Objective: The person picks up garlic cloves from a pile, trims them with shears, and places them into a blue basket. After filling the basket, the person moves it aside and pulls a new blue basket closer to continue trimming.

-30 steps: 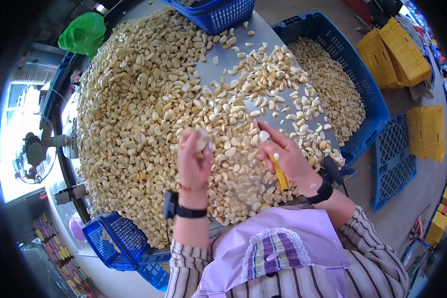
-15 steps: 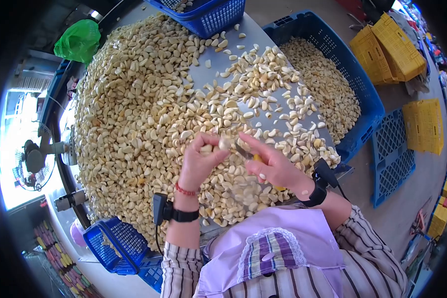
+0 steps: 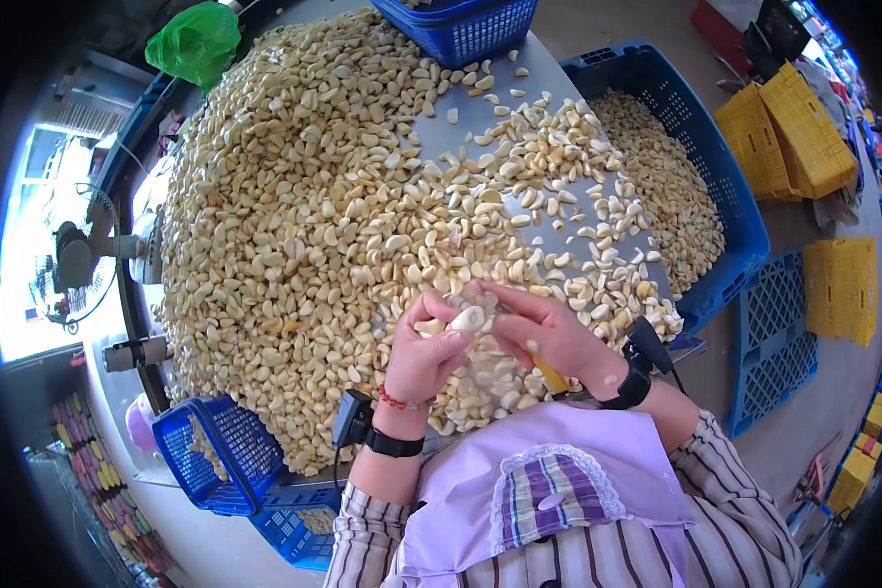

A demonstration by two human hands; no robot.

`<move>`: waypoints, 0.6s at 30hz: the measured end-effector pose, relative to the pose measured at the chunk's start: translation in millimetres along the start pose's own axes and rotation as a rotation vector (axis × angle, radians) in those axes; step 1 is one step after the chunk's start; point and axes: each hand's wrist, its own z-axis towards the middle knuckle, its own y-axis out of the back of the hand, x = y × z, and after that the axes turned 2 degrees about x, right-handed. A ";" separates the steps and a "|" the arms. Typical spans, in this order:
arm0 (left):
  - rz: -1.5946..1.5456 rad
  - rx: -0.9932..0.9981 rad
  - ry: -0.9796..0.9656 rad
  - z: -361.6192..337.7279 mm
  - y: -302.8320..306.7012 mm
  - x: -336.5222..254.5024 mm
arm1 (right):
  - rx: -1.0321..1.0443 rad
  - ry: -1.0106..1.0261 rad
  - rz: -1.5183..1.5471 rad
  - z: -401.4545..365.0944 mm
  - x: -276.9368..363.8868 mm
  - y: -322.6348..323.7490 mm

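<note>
At the left we see bright daylight flooding in beside a standing fan [image 3: 76,257]. Under our work lies a grey metal table [image 3: 439,133], its far right edge above a pale, smooth floor [image 3: 710,338]. On the right we have yellow plastic crates [image 3: 804,127] and a blue lattice pallet [image 3: 774,338] lying on that floor.

The table [image 3: 547,81] is smooth, dull-sheened grey metal. At one o'clock, the crate [image 3: 745,218] is blue plastic with perforated walls. At eleven o'clock, the bag [image 3: 194,43] is thin, crinkled, glossy green plastic. The apron [image 3: 461,485] is lilac cloth.
</note>
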 end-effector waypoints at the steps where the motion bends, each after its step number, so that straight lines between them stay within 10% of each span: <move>1: -0.154 0.070 -0.041 -2.6 1.4 1.0 | 0.013 -0.004 0.110 0.6 -0.4 1.6; 9: 0.456 -0.152 -0.138 -6.4 -4.9 -0.1 | 0.114 0.015 -0.054 -9.1 21.9 -11.1; 15: 0.145 -0.148 0.087 -16.0 -1.3 -9.0 | 0.058 0.155 -0.158 -1.4 5.5 -9.7; 18: -0.208 -0.054 -0.293 -50.0 23.0 -13.0 | -0.216 0.010 0.115 3.0 0.7 2.5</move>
